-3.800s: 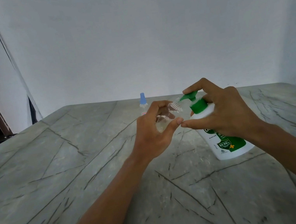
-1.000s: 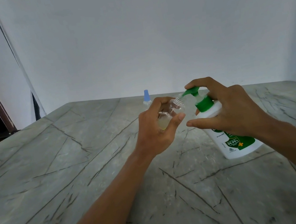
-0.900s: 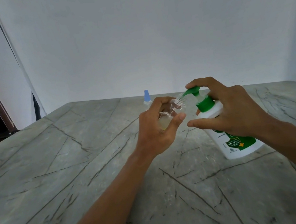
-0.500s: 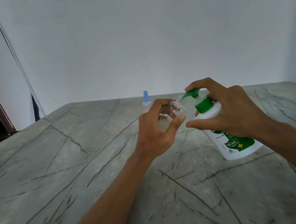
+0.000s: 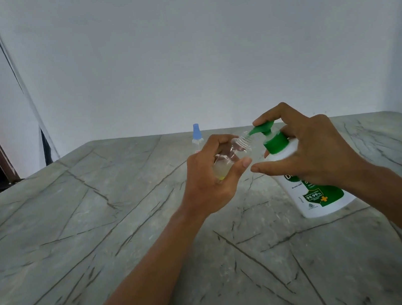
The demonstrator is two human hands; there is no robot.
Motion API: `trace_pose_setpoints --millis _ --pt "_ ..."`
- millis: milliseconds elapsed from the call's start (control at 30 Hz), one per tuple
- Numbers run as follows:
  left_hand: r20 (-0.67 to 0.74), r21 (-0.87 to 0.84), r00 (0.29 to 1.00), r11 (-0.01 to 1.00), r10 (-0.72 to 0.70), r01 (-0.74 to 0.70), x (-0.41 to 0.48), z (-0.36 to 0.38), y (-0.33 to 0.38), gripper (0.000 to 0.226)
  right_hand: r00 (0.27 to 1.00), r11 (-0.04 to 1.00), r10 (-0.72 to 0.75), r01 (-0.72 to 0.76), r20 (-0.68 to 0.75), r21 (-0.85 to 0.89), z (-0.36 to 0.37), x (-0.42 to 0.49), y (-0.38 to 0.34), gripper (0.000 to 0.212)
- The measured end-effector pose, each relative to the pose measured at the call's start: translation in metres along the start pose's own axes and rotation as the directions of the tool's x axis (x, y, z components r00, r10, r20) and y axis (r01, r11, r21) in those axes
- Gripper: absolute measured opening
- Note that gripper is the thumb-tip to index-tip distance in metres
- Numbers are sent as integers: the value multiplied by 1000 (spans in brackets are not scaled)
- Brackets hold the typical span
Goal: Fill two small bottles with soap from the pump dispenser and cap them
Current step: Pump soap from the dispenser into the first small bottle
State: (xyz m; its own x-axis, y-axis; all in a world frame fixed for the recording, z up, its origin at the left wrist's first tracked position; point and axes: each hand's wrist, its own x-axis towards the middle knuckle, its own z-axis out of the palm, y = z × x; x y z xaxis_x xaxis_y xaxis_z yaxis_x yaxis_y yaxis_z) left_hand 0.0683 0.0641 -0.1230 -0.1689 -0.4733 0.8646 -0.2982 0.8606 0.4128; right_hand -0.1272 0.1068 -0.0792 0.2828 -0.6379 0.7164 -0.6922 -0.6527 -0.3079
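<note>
Head view, my left hand: my left hand (image 5: pixel 211 177) is up off the table (image 5: pixel 100 221), with its fingers (image 5: pixel 219 140) curled tight around the small clear bottle (image 5: pixel 231 151).
Head view, the bottle: it is tipped, with its open neck pointing up at the green spout (image 5: pixel 260 129) – the two look like they touch. There is a bit of yellowish soap (image 5: pixel 220 170) low down inside, under my thumb.
Head view, my right hand: my right hand (image 5: pixel 307 151) is wrapped on the soap dispenser (image 5: pixel 314 195), thumb stuck out to the left and one finger lying on top of the pump head.
Head view, the dispenser: it leans over on the table, not standing straight.
Head view, the other bottle: a second little bottle with a blue cap (image 5: pixel 196 130) stands farther back, near the wall, well apart from my hands.
How far: I think this bottle is only partly full, and it has no cap on yet.
What could go wrong: the neck is tiny – if the spout slips off it when I push, soap will run on my fingers. The leaning dispenser could slide too. If I tip the bottle more, soap may spill out.
</note>
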Motion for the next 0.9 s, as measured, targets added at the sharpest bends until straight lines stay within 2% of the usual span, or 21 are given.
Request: trace_pose_setpoints --millis 200,567,767,900 --pt "-26 -12 1000 1000 6 -6 1 -1 -1 36 999 999 -43 44 29 -31 0 0 -3 73" --pt "13 -16 1000 1000 -5 5 -1 2 -1 36 1000 1000 -12 12 -7 13 0 0 0 64" --pt "-22 -11 1000 1000 -13 12 1 1 -1 37 999 999 -37 37 32 -3 1 -1 0 80" --pt "-26 -12 1000 1000 -7 7 1 2 0 37 999 999 -23 24 22 -25 0 0 1 74"
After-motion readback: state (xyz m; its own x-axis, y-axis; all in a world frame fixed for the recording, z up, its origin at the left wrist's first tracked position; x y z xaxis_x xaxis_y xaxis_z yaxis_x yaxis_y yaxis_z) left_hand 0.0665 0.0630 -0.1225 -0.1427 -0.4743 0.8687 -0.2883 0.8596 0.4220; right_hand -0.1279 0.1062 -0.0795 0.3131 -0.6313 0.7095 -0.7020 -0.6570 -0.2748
